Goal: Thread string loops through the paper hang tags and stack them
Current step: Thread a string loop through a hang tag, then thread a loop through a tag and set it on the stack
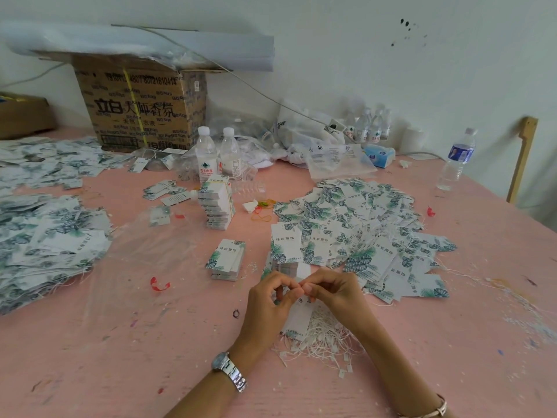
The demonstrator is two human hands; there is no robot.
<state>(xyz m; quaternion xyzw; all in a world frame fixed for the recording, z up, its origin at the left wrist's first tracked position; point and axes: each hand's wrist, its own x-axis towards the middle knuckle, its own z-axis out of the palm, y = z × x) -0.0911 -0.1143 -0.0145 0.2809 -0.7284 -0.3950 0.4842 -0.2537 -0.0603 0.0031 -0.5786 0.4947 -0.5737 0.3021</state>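
My left hand point(269, 300) and my right hand point(331, 292) meet fingertip to fingertip over a white paper hang tag point(298, 321), both pinching at its top edge. Whether a string is between the fingers I cannot tell. Under the tag lies a heap of white string loops point(322, 339). A small neat stack of leaf-printed tags point(226, 260) stands left of my hands, and a short stack point(286, 268) sits just behind them. A wide spread of loose tags point(358, 233) covers the table to the right.
A tall rubber-banded tag bundle point(217, 205) stands mid-table with water bottles point(206, 155) behind it. A cardboard box point(138, 107) is at the back left. More tag piles point(51, 236) lie left on the pink table point(150, 357). Another bottle point(456, 159) stands far right.
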